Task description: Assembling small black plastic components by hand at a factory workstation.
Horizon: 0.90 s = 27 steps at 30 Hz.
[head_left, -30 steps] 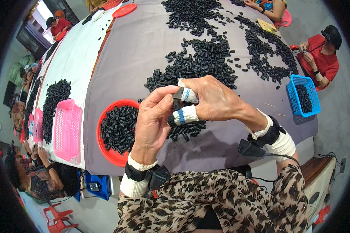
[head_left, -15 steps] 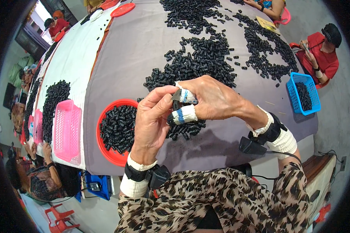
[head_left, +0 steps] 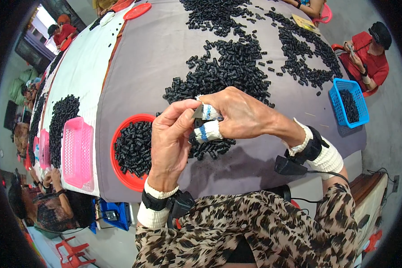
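Observation:
My left hand [head_left: 170,134] is closed, its thumb and fingertips pinched at a small black cylindrical part [head_left: 198,122]. My right hand [head_left: 241,114] curls around from the other side, white cloth wraps with blue marks on its fingers. A small grey blade [head_left: 198,111] shows its pointed end between the two hands, against the black part; its other end is hidden in my right fingers. Behind and below my hands lies a heap of black parts [head_left: 214,148]. A round red tray [head_left: 128,182] full of the same parts sits just left of my left hand.
Large piles of black parts [head_left: 230,67] cover the middle of the grey-clothed table [head_left: 143,58]. A pink basket [head_left: 78,152] stands at the left, a blue basket [head_left: 349,102] at the right edge. A person in red [head_left: 368,58] sits beyond it; other people work around the tables.
The blade has tilted, and more of its flat grey side shows between my fingers. Both hands have shifted slightly left, still together around the black part.

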Tool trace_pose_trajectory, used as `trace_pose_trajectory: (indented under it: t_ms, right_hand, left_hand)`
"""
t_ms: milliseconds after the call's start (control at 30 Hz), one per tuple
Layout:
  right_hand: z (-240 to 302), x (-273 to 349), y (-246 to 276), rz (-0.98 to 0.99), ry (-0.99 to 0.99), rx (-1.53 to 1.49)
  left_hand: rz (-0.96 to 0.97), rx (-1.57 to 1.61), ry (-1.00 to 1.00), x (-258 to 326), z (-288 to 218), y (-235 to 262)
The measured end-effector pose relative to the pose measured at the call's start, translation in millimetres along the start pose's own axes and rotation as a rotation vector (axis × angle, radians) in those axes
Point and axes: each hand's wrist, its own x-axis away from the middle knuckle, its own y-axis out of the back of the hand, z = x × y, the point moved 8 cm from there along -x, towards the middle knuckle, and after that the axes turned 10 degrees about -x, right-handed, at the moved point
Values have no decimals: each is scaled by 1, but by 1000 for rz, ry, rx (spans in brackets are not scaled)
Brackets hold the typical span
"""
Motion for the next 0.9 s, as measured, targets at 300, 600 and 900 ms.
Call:
trace_pose_trajectory:
  t_ms: [300, 600, 900]
  right_hand:
    - [-3, -1, -1, 3, 4, 11]
    - [-6, 1, -4, -15, 19, 59]
    - [7, 3, 7, -108, 16, -42]
  left_hand:
    - [21, 79, 70, 0, 7, -1]
    - [-51, 41, 46, 1, 10, 2]
    - [-16, 161, 43, -1, 5, -7]
